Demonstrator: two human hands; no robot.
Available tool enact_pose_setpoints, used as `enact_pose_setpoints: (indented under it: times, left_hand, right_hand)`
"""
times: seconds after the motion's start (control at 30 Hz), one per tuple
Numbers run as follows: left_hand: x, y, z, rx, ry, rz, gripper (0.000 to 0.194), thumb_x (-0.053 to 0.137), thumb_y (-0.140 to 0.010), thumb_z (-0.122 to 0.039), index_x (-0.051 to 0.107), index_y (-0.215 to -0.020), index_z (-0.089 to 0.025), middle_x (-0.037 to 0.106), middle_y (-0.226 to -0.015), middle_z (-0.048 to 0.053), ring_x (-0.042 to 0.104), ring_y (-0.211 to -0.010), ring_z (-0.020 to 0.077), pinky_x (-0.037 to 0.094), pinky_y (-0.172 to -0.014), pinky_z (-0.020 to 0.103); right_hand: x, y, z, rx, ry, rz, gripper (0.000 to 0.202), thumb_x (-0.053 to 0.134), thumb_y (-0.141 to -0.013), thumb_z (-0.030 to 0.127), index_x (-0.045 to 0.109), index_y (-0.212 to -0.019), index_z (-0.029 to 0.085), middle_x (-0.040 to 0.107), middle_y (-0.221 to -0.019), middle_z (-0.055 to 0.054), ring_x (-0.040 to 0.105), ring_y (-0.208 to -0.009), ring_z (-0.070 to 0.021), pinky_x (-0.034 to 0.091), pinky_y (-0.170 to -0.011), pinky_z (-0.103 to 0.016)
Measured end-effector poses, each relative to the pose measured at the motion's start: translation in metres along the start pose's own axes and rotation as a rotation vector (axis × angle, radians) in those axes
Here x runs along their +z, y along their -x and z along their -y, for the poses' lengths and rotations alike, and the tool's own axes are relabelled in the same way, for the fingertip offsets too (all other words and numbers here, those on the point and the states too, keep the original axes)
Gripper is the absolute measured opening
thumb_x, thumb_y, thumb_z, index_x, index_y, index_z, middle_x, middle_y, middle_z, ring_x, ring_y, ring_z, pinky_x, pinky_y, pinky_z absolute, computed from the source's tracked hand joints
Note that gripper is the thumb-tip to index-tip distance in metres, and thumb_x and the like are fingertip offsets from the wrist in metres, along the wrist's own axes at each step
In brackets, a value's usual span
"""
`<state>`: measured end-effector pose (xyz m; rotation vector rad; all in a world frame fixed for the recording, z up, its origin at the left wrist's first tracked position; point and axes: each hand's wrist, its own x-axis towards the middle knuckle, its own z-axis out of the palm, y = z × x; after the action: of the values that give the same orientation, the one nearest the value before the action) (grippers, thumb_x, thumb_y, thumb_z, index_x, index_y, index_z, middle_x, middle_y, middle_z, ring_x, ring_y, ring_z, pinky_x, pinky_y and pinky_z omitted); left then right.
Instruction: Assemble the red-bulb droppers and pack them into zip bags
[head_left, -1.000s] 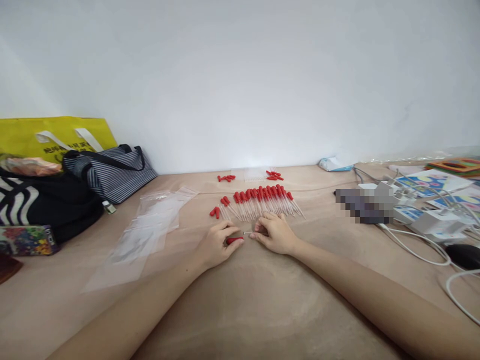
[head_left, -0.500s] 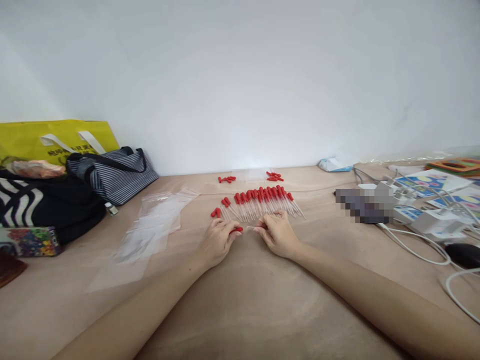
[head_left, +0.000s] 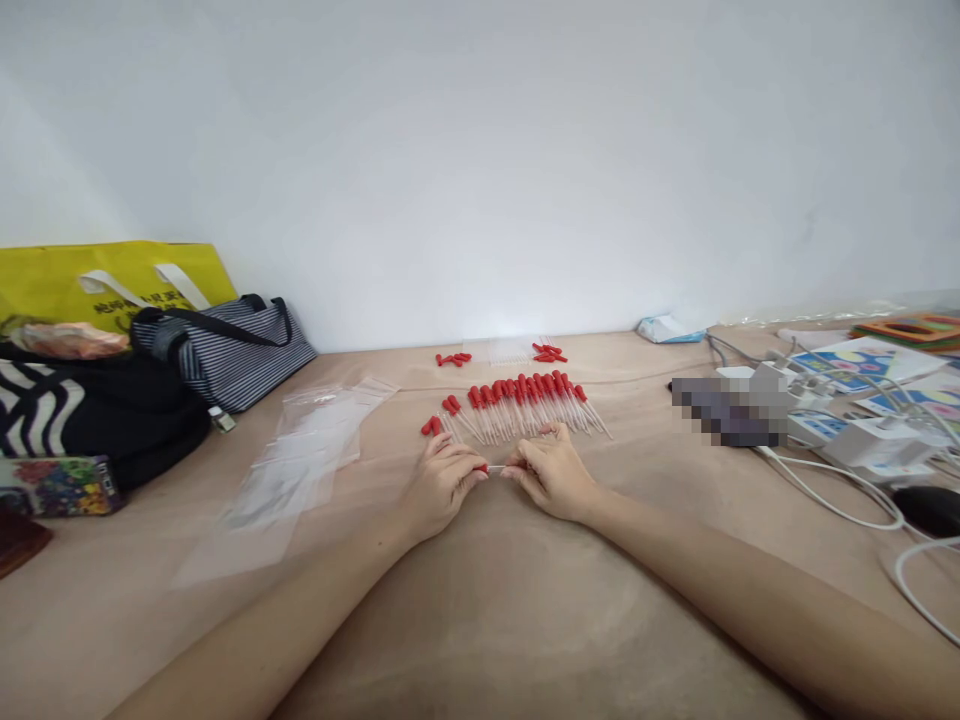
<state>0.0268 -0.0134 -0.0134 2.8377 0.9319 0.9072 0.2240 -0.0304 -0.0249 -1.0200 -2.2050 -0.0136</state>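
Note:
My left hand (head_left: 441, 482) is closed, pinching a red rubber bulb (head_left: 484, 468) mostly hidden by its fingers. From the right, my right hand (head_left: 553, 476) pinches a thin clear dropper tube (head_left: 496, 470), whose end meets the bulb's opening. How deep the tube sits inside the bulb I cannot tell. Just beyond both hands lies a row of droppers (head_left: 517, 398), red bulbs away from me and clear stems towards me. Farther back are loose red bulbs (head_left: 454, 359), a second small pile of bulbs (head_left: 551, 353), and several clear tubes (head_left: 511, 351) between them.
Clear plastic bags (head_left: 300, 465) lie flat on the left of the brown cloth. Behind them stand a striped bag (head_left: 240, 350), a yellow bag (head_left: 180, 265) and a black bag (head_left: 142, 420). On the right are a phone (head_left: 724, 412), white chargers (head_left: 866, 440) and cables.
The gap between my hands has narrowed. The tube's end, apart from the red bulb before, now meets it, and less of the bulb shows. The row of droppers has not moved.

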Motion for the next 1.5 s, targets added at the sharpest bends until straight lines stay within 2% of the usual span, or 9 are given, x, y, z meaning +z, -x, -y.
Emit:
enact_pose_setpoints:
  times: [0.27, 0.7, 0.83, 1.07, 1.3, 1.5]
  left_hand:
    - [-0.001, 0.000, -0.003, 0.038, 0.018, -0.015, 0.017, 0.043, -0.083, -0.020, 0.058, -0.077, -0.018, 0.064, -0.070, 0.000, 0.058, -0.072, 0.0143, 0.029, -0.090, 0.041]
    - [0.001, 0.000, -0.005, 0.163, -0.046, -0.123, 0.011, 0.049, -0.081, -0.021, 0.059, -0.075, -0.018, 0.066, -0.066, -0.002, 0.059, -0.064, 0.0121, 0.030, -0.091, 0.040]
    - [-0.002, -0.001, -0.009, 0.175, -0.057, -0.106, 0.011, 0.049, -0.081, -0.020, 0.058, -0.076, -0.017, 0.066, -0.068, -0.001, 0.059, -0.065, 0.0125, 0.029, -0.091, 0.041]
    - [-0.005, -0.002, -0.014, 0.195, -0.052, -0.005, 0.016, 0.043, -0.084, -0.019, 0.058, -0.076, -0.018, 0.067, -0.072, 0.000, 0.058, -0.070, 0.0133, 0.025, -0.095, 0.043]
    - [-0.006, -0.003, -0.013, 0.261, -0.089, -0.011, 0.018, 0.042, -0.084, -0.019, 0.059, -0.077, -0.018, 0.067, -0.072, 0.000, 0.059, -0.071, 0.0134, 0.026, -0.095, 0.043]
    - [-0.003, -0.003, -0.011, 0.246, -0.117, -0.031, 0.017, 0.043, -0.084, -0.018, 0.060, -0.079, -0.019, 0.068, -0.072, -0.001, 0.059, -0.072, 0.0139, 0.025, -0.095, 0.043]
  right_hand:
    - [-0.001, 0.000, -0.003, -0.058, -0.017, 0.016, 0.021, 0.043, -0.084, 0.030, 0.049, -0.069, 0.016, 0.059, -0.062, 0.003, 0.050, -0.057, -0.0096, 0.020, -0.076, -0.030]
    - [0.003, 0.002, -0.003, -0.066, -0.026, 0.032, 0.017, 0.045, -0.081, 0.026, 0.045, -0.067, 0.016, 0.060, -0.059, 0.003, 0.044, -0.048, -0.0081, 0.021, -0.067, -0.029]
    - [0.002, 0.002, -0.001, -0.102, -0.038, 0.021, 0.018, 0.043, -0.082, 0.026, 0.044, -0.066, 0.016, 0.059, -0.057, 0.003, 0.043, -0.046, -0.0080, 0.021, -0.066, -0.028]
    - [0.002, 0.002, 0.002, -0.182, -0.030, 0.014, 0.019, 0.041, -0.082, 0.024, 0.045, -0.066, 0.016, 0.056, -0.054, 0.004, 0.041, -0.045, -0.0080, 0.022, -0.067, -0.028]
    - [0.003, 0.002, 0.005, -0.111, -0.085, 0.080, 0.019, 0.041, -0.083, 0.025, 0.045, -0.066, 0.017, 0.058, -0.057, 0.003, 0.044, -0.049, -0.0085, 0.023, -0.068, -0.028]
    - [0.004, 0.000, 0.007, 0.001, -0.158, 0.128, 0.019, 0.042, -0.083, 0.027, 0.046, -0.067, 0.017, 0.057, -0.058, 0.003, 0.045, -0.050, -0.0084, 0.025, -0.069, -0.027]
